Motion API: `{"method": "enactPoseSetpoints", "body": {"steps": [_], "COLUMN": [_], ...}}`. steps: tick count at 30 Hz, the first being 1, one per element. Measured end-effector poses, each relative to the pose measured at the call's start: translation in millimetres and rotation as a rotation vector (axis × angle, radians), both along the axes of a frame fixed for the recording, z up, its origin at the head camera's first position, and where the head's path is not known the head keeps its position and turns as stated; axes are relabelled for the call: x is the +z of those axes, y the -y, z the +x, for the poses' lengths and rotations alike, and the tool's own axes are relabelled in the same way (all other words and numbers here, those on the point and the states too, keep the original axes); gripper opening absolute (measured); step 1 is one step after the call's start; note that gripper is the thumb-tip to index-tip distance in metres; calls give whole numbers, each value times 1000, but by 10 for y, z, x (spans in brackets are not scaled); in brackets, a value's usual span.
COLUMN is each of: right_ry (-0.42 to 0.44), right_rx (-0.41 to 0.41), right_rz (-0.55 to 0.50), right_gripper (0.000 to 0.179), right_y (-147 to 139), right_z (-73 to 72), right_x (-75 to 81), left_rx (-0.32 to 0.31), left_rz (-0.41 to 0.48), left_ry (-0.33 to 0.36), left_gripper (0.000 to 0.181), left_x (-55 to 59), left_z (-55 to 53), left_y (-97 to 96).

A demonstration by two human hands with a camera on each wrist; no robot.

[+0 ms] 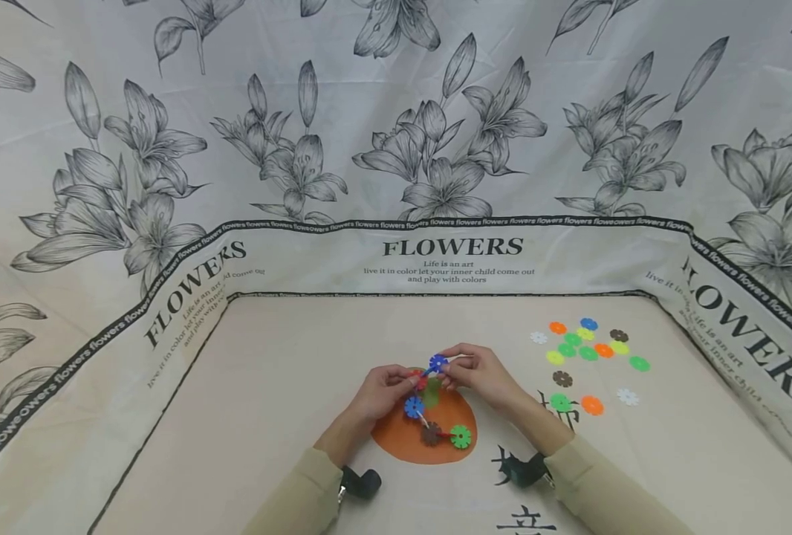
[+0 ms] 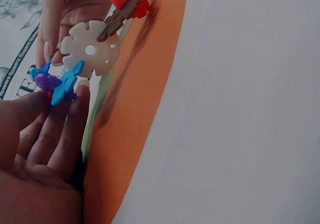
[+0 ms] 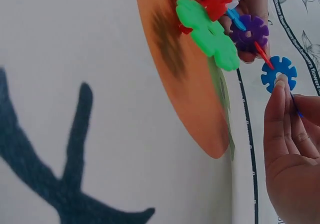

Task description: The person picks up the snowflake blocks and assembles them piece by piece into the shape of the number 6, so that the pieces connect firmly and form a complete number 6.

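A chain of slotted plastic flower discs hangs between my two hands. My left hand point(image 1: 384, 392) pinches it near a purple disc point(image 3: 245, 37). Below that hand dangle a blue disc point(image 1: 414, 406), a brown disc point(image 1: 431, 434) and a green disc point(image 1: 461, 437). A white disc point(image 2: 82, 49) and a red disc point(image 3: 218, 3) also belong to the chain. At its upper end, my right hand point(image 1: 481, 371) pinches a dark blue disc point(image 3: 296, 107), seen edge-on, with a fingertip touching the blue disc point(image 3: 280, 73) beside it. The fingers partly hide the joints.
Loose discs in several colours lie to the right, among them a green disc point(image 1: 560, 403), an orange disc point(image 1: 593, 405) and a white disc point(image 1: 628, 397). An orange printed shape point(image 1: 396, 438) is on the tabletop below the hands. Flower-printed cloth point(image 1: 449, 260) walls the table's back and sides.
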State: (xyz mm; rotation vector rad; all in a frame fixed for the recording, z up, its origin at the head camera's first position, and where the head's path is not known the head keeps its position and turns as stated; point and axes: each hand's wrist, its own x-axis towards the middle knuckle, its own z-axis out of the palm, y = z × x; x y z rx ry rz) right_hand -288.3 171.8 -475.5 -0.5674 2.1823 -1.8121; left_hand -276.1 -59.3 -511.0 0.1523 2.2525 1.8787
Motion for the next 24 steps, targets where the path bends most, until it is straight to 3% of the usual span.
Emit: {"method": "enactPoseSetpoints", "body": {"steps": [8, 16, 24], "right_ry": [-46, -25, -39], "right_rx": [-11, 64, 103], "right_rz": [68, 77, 96], "right_gripper": [35, 36, 36], "right_y": [42, 113, 172], "right_z": [-4, 0, 7], "right_x": [-15, -16, -8], "left_rx": [-42, -2, -1], "left_rz": [-14, -59, -58], "left_ry": [46, 24, -10], "left_gripper": [21, 27, 31], "left_x": [23, 31, -1], "left_z": [-13, -11, -46], "left_y": [8, 30, 53]}}
